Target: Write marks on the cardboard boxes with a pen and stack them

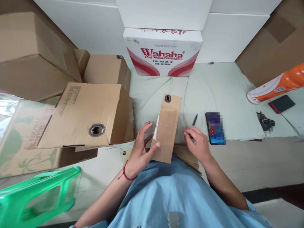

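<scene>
A narrow brown cardboard piece [167,126] lies on the pale green tablecloth [218,88], its lower end reaching past the table edge. Near its top is a small hole with a dark outline. My left hand [142,148] is at its lower left, thumb resting on the cardboard, fingers spread. Just right of the cardboard, my right hand [196,141] has its thumb and index finger pinched together; anything between them is too small to make out. A dark pen [195,120] lies right above that hand, and a phone [215,128] with a lit screen is to its right.
Brown cartons [87,110] fill the left side, one with a dark-rimmed hole. A white Wahaha box [163,53] stands at the back. An orange-and-white package [277,84], keys [266,122] and a dark red-edged device [282,104] are at right. A green stool [64,190] is lower left.
</scene>
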`<state>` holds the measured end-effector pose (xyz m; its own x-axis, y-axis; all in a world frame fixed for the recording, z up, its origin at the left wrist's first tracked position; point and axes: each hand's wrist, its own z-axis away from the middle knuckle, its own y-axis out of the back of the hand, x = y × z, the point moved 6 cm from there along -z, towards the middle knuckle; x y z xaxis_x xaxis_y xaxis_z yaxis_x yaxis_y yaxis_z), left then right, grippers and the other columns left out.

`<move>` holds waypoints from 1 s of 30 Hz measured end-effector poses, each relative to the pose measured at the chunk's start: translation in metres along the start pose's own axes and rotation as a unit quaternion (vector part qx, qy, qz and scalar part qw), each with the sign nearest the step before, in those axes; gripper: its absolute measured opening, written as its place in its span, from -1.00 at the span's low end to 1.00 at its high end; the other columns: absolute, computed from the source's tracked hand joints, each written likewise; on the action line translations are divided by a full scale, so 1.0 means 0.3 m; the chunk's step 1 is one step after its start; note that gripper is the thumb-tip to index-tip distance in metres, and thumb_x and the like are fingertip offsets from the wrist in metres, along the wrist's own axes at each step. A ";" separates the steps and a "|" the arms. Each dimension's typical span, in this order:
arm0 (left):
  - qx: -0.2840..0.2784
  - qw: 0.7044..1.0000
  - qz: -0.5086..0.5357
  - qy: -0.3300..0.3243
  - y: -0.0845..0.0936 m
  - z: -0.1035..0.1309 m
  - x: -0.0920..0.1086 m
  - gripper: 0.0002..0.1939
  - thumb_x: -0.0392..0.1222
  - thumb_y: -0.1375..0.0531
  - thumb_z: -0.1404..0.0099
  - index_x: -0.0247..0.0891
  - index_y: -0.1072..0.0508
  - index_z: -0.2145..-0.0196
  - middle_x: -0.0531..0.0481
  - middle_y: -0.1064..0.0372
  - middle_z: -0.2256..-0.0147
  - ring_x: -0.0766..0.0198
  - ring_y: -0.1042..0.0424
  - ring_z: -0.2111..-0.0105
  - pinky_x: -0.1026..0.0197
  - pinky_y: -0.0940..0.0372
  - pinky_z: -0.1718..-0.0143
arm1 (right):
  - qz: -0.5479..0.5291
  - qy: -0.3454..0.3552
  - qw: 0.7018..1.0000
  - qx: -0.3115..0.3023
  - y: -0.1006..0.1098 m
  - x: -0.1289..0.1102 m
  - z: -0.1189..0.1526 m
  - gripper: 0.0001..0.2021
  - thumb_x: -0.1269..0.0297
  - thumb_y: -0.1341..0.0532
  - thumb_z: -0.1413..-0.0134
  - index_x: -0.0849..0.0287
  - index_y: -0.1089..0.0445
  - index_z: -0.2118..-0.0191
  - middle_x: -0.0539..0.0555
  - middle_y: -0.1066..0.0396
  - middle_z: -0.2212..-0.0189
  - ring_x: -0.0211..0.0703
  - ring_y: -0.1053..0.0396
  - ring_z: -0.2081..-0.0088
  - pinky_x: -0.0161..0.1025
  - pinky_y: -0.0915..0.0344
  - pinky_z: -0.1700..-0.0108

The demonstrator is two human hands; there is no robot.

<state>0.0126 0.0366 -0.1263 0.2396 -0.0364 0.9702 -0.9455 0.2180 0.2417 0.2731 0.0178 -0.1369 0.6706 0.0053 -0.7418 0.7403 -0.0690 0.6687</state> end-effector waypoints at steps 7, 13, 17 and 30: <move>0.048 0.924 -0.212 -0.313 -0.038 0.014 0.261 -0.78 -0.37 -0.25 -0.49 -0.20 -0.53 -0.04 -0.21 -0.54 -0.24 -0.09 -0.26 -0.50 -0.25 -0.31 -0.46 | 0.350 -0.230 0.902 -0.101 0.071 0.121 -0.143 -0.53 0.02 -0.12 -0.53 0.31 -0.38 -0.27 0.40 -0.62 0.00 0.27 -0.64 0.01 -0.03 -0.43 0.03; -0.101 0.876 -0.335 -0.332 -0.167 -0.068 0.268 -0.69 -0.15 -0.21 -0.58 -0.33 -0.58 -0.16 -0.27 -0.51 -0.31 -0.21 -0.31 -0.47 -0.40 -0.12 -0.55 | 0.294 -0.216 0.928 -0.077 0.038 0.122 -0.193 -0.37 0.32 -0.19 -0.33 0.27 -0.22 -0.47 0.31 -0.66 0.16 0.20 -0.63 0.13 -0.06 -0.38 0.05; -0.129 0.886 -0.348 -0.276 -0.180 -0.097 0.211 -0.46 -0.13 -0.13 -0.62 -0.48 -0.36 -0.41 -0.41 -0.29 -0.45 -0.19 -0.24 -0.51 -0.39 -0.14 -0.54 | -0.044 -0.222 0.972 0.065 0.083 0.181 -0.183 -0.56 0.28 -0.30 0.01 0.20 -0.63 -0.03 -0.02 -0.45 0.56 -0.09 -0.39 0.46 -0.22 -0.27 0.29; -0.103 0.863 -0.434 -0.237 -0.230 -0.074 0.188 -0.29 -0.02 -0.12 -0.61 -0.62 -0.22 -0.48 -0.54 -0.05 -0.53 -0.36 0.02 -0.59 -0.44 -0.12 -0.53 | -0.460 -0.067 0.853 0.238 0.172 -0.020 -0.343 -0.46 -0.13 -0.58 0.09 0.07 -0.28 0.35 -0.18 -0.25 0.53 -0.45 -0.13 0.60 -0.44 0.06 0.63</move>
<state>0.0963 0.0413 -0.0887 0.6748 -0.6578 0.3346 -0.3842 0.0740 0.9203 0.3120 0.1169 -0.0928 -0.2182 0.1645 -0.9619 0.8259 -0.4939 -0.2718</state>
